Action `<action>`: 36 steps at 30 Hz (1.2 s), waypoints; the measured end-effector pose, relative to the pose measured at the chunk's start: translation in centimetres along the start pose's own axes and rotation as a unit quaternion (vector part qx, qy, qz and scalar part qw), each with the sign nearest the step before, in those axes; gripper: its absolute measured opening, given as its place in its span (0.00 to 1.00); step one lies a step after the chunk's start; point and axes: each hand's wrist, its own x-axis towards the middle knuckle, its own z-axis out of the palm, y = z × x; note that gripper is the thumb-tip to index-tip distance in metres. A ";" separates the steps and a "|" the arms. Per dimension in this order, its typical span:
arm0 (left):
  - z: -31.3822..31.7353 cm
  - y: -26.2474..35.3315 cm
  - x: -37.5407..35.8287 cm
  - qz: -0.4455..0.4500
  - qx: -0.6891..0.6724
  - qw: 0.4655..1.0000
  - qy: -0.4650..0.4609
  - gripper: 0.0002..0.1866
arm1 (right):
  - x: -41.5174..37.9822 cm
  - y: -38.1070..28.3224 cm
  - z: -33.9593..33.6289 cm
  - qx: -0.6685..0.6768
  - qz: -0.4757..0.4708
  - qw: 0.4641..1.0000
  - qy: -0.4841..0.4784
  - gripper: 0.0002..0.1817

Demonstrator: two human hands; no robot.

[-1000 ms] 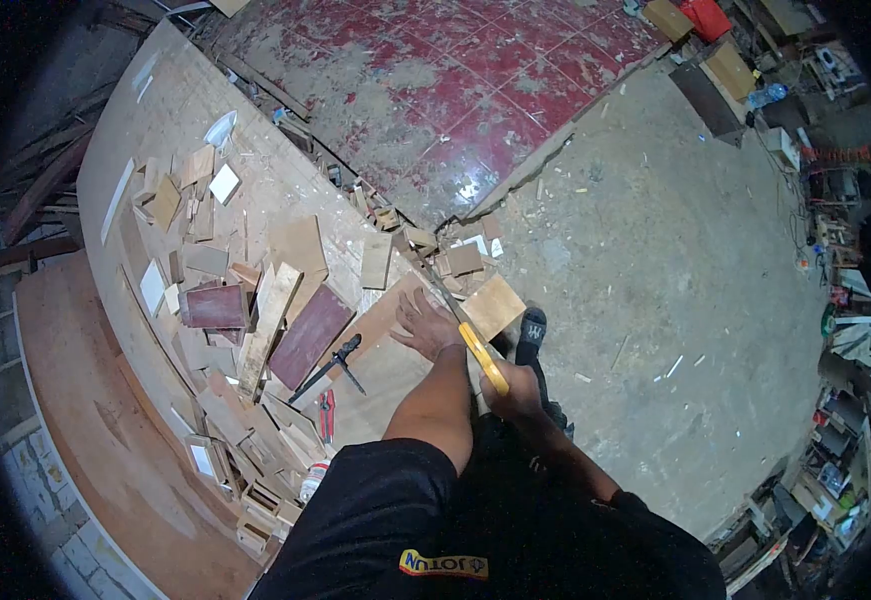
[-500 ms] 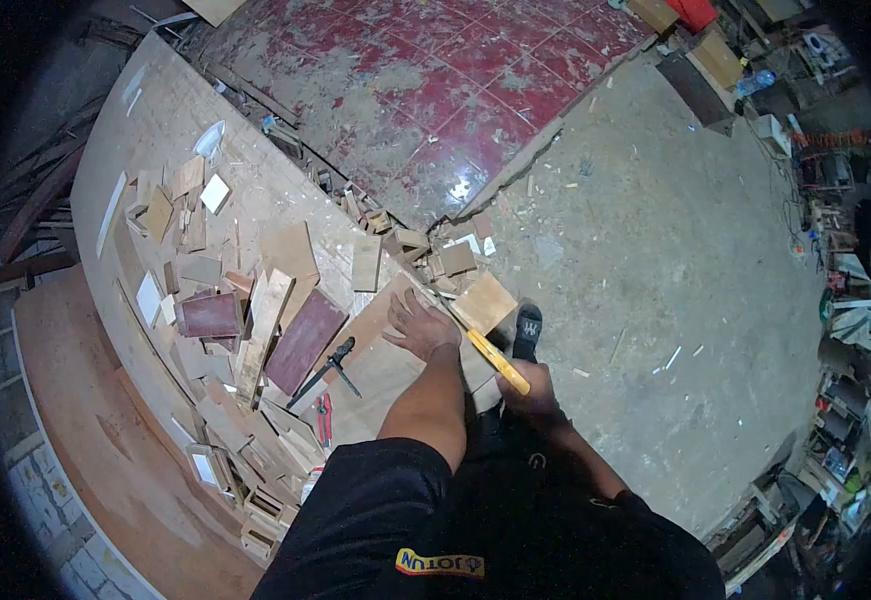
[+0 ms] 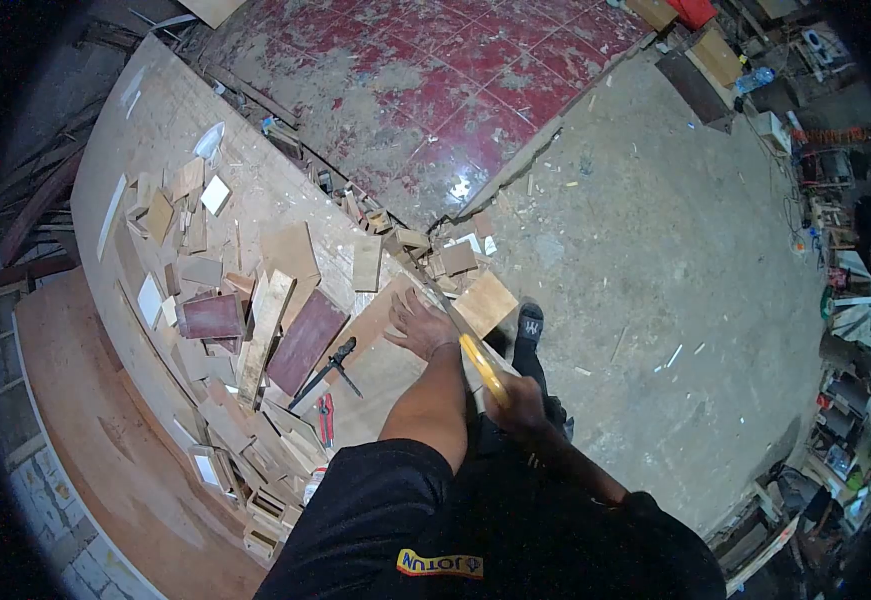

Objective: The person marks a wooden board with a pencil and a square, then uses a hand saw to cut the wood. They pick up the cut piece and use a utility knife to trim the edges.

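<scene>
My left hand (image 3: 422, 325) lies with its fingers spread on a wooden board (image 3: 370, 325) near the table's edge. To its right, my right hand (image 3: 517, 405) is wrapped round the yellow handle of a saw (image 3: 480, 364). The saw's thin blade runs from the handle up past my left fingertips, along the edge of the board. A black clamp (image 3: 331, 369) lies left of my left forearm, with red pliers (image 3: 325, 419) just below it.
Wood offcuts and a dark red panel (image 3: 305, 342) are scattered over the wooden table (image 3: 170, 105). Blocks lie beyond its edge, by a square wood piece (image 3: 485, 304). My sandalled foot (image 3: 530, 327) is on the concrete floor (image 3: 675, 270). Clutter lines the far right.
My right hand and the saw have moved slightly left and down, towards my body. My left hand keeps its place on the board.
</scene>
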 end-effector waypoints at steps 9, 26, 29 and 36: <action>-0.9 0.5 -0.1 -0.003 0.002 1.000 -0.006 0.26 | -4.8 -6.1 -6.0 -0.044 0.106 0.993 -0.019 0.11; -0.1 0.2 -0.1 0.003 0.008 1.000 0.002 0.27 | -4.2 -7.7 -7.4 -0.070 0.161 0.984 -0.039 0.08; -0.3 0.2 -0.2 0.007 0.013 1.000 0.006 0.27 | 0.0 -7.9 -4.9 -0.135 0.113 0.980 -0.087 0.09; -0.2 0.0 -0.1 0.011 0.013 1.000 -0.008 0.27 | 1.6 -4.1 -1.5 -0.098 0.012 0.995 -0.011 0.09</action>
